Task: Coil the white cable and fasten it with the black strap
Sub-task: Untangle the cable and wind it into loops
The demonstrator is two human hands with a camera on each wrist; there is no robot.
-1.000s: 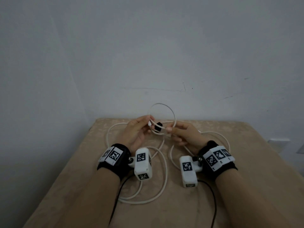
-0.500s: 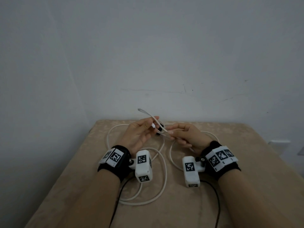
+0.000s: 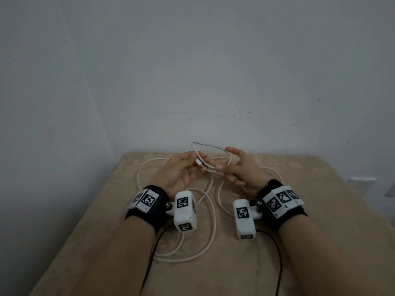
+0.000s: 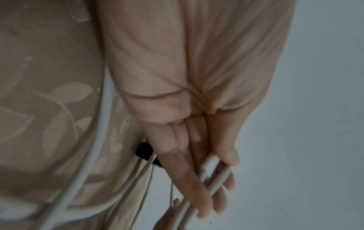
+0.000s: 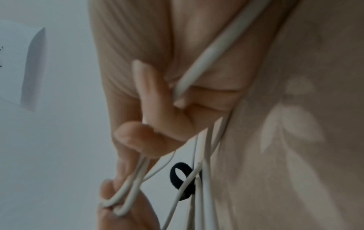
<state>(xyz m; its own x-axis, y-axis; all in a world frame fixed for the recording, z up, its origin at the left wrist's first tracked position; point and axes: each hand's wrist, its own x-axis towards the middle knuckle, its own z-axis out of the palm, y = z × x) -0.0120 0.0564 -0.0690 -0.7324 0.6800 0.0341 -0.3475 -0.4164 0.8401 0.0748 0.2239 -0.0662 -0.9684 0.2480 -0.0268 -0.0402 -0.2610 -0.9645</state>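
From the head camera, the left hand (image 3: 182, 170) and the right hand (image 3: 239, 169) meet above the far part of the table (image 3: 320, 221), with the white cable (image 3: 210, 221) running between them. The left fingers curl round a strand near its small plug end; the right thumb and forefinger pinch the same bundle, the other right fingers spread. A narrow loop of cable rises just above both hands. The remaining cable lies in wide loose loops on the beige, leaf-patterned tabletop, under and between the wrists. A plain pale wall (image 3: 192, 71) stands behind.

The left wrist camera shows the left hand's fingers (image 4: 187, 175) lying nearly straight along two or three cable strands, which are pressed between them; the black strap (image 4: 144, 151) sits on the cable just behind them, over the table.

The right wrist camera shows the strap (image 5: 180, 180) as a small loop round one strand, hanging just below the right hand's fingers (image 5: 141, 138), which hook two folded cable bends.
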